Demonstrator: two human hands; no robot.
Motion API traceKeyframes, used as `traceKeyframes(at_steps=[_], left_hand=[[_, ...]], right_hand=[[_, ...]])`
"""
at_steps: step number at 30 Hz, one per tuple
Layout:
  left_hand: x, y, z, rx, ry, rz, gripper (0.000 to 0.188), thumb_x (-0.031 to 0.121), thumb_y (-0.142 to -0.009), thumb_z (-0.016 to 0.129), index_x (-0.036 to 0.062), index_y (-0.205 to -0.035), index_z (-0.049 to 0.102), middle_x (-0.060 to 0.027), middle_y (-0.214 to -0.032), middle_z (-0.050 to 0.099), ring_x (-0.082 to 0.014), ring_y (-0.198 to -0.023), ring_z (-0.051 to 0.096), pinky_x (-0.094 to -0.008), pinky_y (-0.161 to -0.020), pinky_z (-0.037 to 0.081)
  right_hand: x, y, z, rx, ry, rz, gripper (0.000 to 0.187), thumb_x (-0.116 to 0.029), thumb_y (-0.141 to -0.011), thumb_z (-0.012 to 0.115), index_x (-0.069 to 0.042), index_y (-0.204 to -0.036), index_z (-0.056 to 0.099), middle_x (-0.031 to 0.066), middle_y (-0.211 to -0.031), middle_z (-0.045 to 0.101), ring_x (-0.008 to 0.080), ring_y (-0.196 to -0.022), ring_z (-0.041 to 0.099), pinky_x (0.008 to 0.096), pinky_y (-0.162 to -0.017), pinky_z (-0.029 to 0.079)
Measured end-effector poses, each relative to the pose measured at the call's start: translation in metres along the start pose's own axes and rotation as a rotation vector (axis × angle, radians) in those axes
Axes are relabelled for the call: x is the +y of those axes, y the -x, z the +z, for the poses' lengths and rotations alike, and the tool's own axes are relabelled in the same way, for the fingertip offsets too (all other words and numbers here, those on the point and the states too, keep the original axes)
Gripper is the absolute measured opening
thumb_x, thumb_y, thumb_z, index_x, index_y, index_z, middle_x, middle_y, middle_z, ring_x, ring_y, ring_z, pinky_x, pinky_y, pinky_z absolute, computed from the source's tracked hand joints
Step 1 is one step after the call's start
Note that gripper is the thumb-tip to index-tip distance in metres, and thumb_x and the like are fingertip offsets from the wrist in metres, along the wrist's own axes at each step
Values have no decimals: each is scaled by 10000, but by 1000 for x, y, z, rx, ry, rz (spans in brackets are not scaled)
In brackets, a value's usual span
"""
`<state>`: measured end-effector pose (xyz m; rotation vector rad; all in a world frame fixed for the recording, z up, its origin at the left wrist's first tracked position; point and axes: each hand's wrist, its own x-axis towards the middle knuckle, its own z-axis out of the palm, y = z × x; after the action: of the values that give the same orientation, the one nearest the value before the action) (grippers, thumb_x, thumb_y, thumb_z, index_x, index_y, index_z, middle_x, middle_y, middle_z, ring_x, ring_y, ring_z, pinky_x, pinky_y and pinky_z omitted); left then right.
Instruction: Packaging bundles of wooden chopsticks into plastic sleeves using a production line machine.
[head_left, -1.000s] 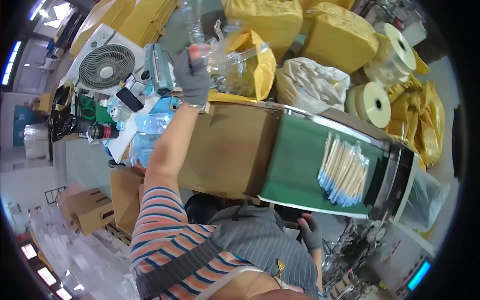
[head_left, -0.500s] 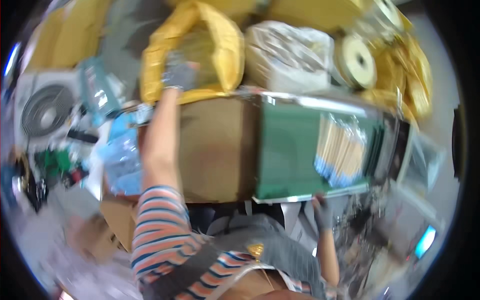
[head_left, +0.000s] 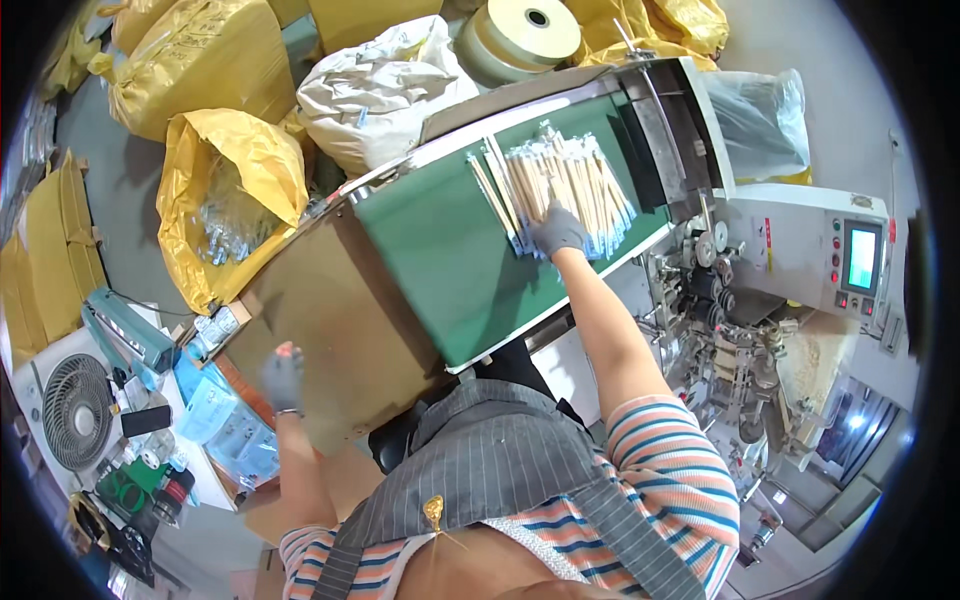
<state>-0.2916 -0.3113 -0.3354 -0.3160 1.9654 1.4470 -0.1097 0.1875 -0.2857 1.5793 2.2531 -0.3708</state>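
Note:
My right hand (head_left: 559, 232), in a grey glove, lies over a row of wooden chopsticks (head_left: 590, 190) in clear wrappers with blue ends. Its fingers stretch across the wrappers, open, near the pile's left part. A few chopsticks (head_left: 492, 200) lie slightly apart to the left. All of them rest on a green conveyor belt (head_left: 430, 270). Over the left edge of a brown board (head_left: 345, 330) hovers my left hand (head_left: 283, 378), gloved in grey with bare fingertips. Its fingers look curled together, and nothing shows in them.
Beyond the board stands an open yellow sack (head_left: 180, 235) with clear wrappers inside. A white sack (head_left: 390, 95) and a film roll (head_left: 520, 40) sit behind the belt. Machinery with a screen (head_left: 861, 258) stands right; a fan (head_left: 78, 410) and blue plastic bags (head_left: 235, 430) are left.
My left hand has come back from the yellow sack to the board's edge. My right hand has moved from beside the belt's near edge onto the chopsticks. The view has turned.

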Motion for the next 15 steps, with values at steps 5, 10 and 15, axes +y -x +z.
traceKeyframes(at_steps=[5, 10, 15], left_hand=[[24, 42, 76, -89, -7, 55, 306, 180, -891, 526, -6, -1132, 554, -61, -901, 622, -75, -693, 558, -181, -558, 425], [129, 105, 217, -471, 79, 155, 531, 268, -860, 566, -48, -1263, 427, -175, -1167, 560, -223, -993, 587, -296, -789, 485], [162, 205, 327, -1281, 255, -123, 398, 253, -803, 627, -28, -1067, 529, -142, -944, 614, -182, -809, 602, -300, -720, 506]], right_hand=[[31, 15, -5, 106, -197, -48, 378, -276, -736, 543, 17, -974, 520, 257, -915, 614, 329, -807, 630, 421, -698, 482], [44, 96, -37, -643, -1582, -120, 189, -119, -794, 525, -5, -943, 512, 125, -740, 600, 202, -694, 616, 300, -648, 508], [91, 222, -95, -1264, -1590, -322, 296, -178, -833, 588, -4, -1061, 516, 91, -940, 598, 204, -907, 590, 333, -788, 487]])
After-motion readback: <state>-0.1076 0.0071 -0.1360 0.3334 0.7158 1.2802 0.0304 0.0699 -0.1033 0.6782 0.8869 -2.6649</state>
